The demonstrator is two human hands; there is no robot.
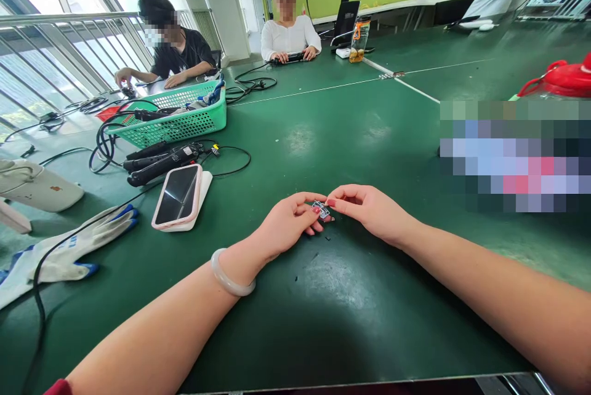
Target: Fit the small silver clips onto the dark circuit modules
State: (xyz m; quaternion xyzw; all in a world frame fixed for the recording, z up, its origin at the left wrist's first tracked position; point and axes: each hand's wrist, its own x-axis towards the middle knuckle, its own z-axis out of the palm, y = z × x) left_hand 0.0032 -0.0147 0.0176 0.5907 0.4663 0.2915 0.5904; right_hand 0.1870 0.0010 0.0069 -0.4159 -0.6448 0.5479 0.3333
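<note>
- Small black-and-white piece (322, 209) is right in the thick of it, held between the two hands over the near middle of the counter (277, 333)!
- Left hand (287, 226) has it secure: that grip is closed, thumb on top, fingers curled beneath, the piece pinched in between.
- Right hand (376, 210) comes in from the right, thumb and forefinger drawn almost together, tips at the piece's right edge; whether this grip has hold of a corner or merely touches, I cannot tell.
- Progress check: tiny dark bits (327, 237) lie on the counter, on the near side of the hands. They look like scraps from the piece, so my call is that some of the fine fingerwork is done.
- What's left? The piece is in hand, not set down, and both hands are busy at it, so I judge the job unfinished; its detail is too small to show how much remains.
- Over to the left, the pink-edged phone (178, 195), the black handheld devices (159, 164) and the white-and-blue glove (96, 238) lie well apart from the hands, playing no part in this moment.
</note>
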